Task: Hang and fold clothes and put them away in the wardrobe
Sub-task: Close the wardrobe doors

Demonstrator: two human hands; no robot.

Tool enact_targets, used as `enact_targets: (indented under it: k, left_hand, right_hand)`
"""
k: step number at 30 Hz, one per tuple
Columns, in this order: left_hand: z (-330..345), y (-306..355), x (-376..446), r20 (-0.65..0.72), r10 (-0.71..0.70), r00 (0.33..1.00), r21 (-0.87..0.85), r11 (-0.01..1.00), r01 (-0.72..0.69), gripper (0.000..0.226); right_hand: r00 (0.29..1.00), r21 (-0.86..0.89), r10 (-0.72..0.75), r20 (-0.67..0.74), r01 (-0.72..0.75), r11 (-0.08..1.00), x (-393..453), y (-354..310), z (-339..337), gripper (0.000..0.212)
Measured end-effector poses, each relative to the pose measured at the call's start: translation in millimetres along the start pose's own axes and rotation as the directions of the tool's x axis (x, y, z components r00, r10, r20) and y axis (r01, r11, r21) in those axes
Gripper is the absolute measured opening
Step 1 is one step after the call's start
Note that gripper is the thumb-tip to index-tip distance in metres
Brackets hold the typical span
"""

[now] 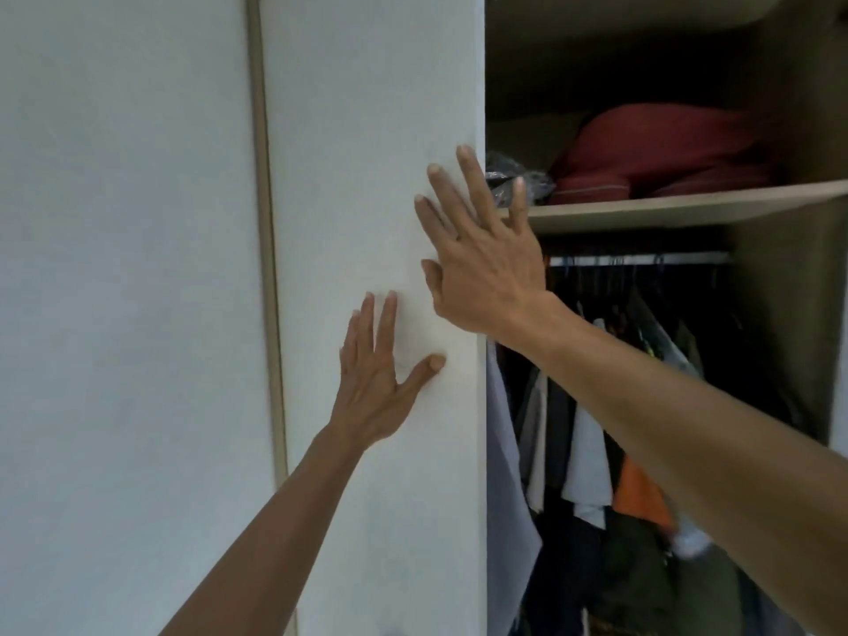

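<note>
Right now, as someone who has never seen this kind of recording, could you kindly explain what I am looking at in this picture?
There is no machine here: a person wears a camera on the head, so the single view looks forward and down along their own bare arms. The left hand and the right hand both lie flat, fingers spread, on a white wardrobe door. Neither hand holds anything. To the right the wardrobe is open: a shelf carries a red bundle and some crinkled plastic, and beneath it clothes hang from a rail.
</note>
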State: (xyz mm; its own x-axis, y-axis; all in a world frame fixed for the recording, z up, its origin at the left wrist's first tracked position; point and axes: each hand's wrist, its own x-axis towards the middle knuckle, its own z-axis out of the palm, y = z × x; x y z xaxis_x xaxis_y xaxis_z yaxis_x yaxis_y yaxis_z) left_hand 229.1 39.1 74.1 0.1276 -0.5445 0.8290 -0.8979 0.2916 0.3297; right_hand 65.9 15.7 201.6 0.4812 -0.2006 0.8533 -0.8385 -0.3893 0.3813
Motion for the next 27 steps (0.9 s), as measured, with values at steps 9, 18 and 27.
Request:
enact_targets:
  k: [9,18,27]
  left_hand:
    - [69,-17,63,0.233,0.02,0.972,0.341,0.934,-0.101,0.115]
    - [106,-36,85,0.206,-0.009,0.979,0.381,0.922,-0.072,0.111]
    - [103,-29,86,0.173,-0.06,0.983,0.362,0.932,-0.006,0.102]
  right_hand:
    - [0.989,-0.003,0.056,0.137,-0.056,0.998,-4,65,99,0.068]
    - [0.987,0.059,0.062,0.148,-0.072,0.996,7,84,156,0.066]
    - [0.949,0.121,0.057,0.31,-0.099,0.988,14,74,128,0.063]
